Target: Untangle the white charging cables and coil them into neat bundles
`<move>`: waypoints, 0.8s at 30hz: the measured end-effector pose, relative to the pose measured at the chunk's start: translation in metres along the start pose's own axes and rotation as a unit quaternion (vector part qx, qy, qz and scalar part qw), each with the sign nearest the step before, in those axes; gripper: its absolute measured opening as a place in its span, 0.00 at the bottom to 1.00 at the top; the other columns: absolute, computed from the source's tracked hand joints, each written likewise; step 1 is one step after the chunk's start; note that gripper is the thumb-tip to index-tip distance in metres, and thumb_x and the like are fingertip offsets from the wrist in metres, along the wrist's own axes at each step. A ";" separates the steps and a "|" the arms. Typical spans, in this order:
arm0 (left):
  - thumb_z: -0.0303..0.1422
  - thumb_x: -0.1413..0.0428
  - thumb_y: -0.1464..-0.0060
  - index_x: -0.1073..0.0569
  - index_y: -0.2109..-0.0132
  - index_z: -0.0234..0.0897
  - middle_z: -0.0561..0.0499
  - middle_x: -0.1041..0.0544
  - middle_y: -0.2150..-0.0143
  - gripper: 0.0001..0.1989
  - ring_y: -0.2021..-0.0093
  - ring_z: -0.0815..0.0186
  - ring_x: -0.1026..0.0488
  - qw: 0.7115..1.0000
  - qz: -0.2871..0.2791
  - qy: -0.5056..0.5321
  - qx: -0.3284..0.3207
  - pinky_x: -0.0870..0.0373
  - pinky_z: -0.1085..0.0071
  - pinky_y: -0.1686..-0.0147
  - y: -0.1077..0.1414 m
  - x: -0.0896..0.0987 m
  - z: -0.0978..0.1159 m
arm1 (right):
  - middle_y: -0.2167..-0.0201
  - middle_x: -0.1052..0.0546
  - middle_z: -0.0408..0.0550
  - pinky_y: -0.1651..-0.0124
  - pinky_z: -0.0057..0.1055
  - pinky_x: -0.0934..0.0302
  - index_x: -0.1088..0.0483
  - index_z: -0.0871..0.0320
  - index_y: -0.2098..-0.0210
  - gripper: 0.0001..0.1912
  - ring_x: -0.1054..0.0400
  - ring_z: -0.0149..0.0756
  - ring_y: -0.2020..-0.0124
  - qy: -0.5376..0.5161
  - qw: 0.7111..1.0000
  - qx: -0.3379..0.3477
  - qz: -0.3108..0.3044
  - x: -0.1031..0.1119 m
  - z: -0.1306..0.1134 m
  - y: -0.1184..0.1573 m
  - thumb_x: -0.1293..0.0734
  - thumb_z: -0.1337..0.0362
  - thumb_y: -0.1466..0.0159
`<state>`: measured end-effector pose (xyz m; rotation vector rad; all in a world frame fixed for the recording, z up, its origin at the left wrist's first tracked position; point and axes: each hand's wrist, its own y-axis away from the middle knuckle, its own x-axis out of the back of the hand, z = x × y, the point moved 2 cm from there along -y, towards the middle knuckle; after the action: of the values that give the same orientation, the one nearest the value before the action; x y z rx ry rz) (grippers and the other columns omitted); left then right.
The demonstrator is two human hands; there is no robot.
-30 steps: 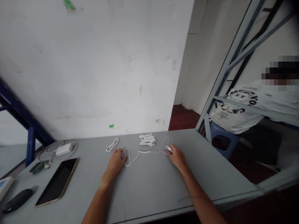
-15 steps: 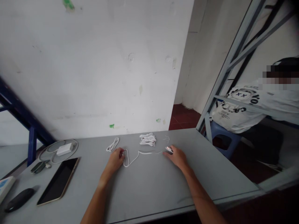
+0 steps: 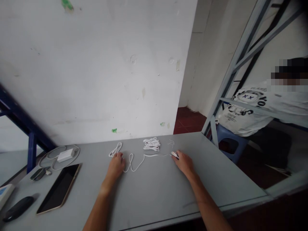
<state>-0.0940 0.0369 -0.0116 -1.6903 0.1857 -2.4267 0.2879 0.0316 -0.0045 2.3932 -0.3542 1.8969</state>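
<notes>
A thin white cable lies loosely looped on the grey tabletop between my two hands. Its left part runs in beneath my left hand, whose fingers are curled closed around it; the cable's end on that side is hidden. At the right, my right hand pinches the cable's white plug between thumb and fingers. Just beyond my left fingertips is a small coiled white cable. A thicker bundle of white cables lies farther back, between the hands. Some thin white ties rest behind my right hand.
To the left are a white charger with its cord, a dark object with a short cable, a black tablet and a black mouse. A wall stands behind the table. Beyond the metal frame, a person sits on a blue stool.
My left hand has shifted slightly left and turned, and the cable beside it now crosses into a loop. My right fingers have closed in on the plug.
</notes>
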 end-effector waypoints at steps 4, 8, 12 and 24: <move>0.50 0.49 0.34 0.25 0.57 0.32 0.36 0.20 0.58 0.23 0.57 0.50 0.21 0.998 -0.045 -0.043 0.004 0.29 0.61 0.55 0.016 -0.004 0.023 | 0.68 0.22 0.50 0.68 0.31 0.49 0.32 0.53 0.67 0.09 0.28 0.42 0.65 -0.019 0.999 0.031 0.039 -0.008 -0.009 0.003 0.38 0.55 0.39; 0.51 0.44 0.38 0.25 0.57 0.34 0.37 0.20 0.57 0.22 0.53 0.48 0.22 0.998 -0.052 -0.027 -0.035 0.29 0.60 0.53 0.028 -0.013 0.053 | 0.67 0.23 0.51 0.64 0.31 0.46 0.33 0.54 0.71 0.04 0.29 0.43 0.63 -0.069 0.991 0.072 0.093 -0.016 -0.024 0.006 0.37 0.61 0.41; 0.38 0.42 0.40 0.25 0.54 0.32 0.37 0.22 0.54 0.13 0.52 0.51 0.22 0.992 -0.057 0.056 -0.094 0.27 0.58 0.50 0.031 -0.027 0.073 | 0.70 0.24 0.50 0.65 0.31 0.44 0.35 0.55 0.70 0.05 0.29 0.43 0.66 -0.220 0.966 0.062 0.121 -0.018 -0.036 0.007 0.40 0.61 0.40; 0.26 0.43 0.44 0.27 0.55 0.37 0.44 0.22 0.56 0.09 0.61 0.62 0.23 0.928 -0.053 0.332 -0.160 0.24 0.65 0.57 0.037 -0.051 0.106 | 0.77 0.24 0.40 0.74 0.30 0.41 0.38 0.52 0.68 0.18 0.30 0.39 0.77 -0.483 0.874 0.038 0.028 -0.023 -0.084 0.021 0.35 0.46 0.49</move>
<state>0.0253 0.0118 -0.0287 -0.9019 0.6174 -3.0993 0.1983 0.0304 -0.0085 3.2171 -0.3798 0.5544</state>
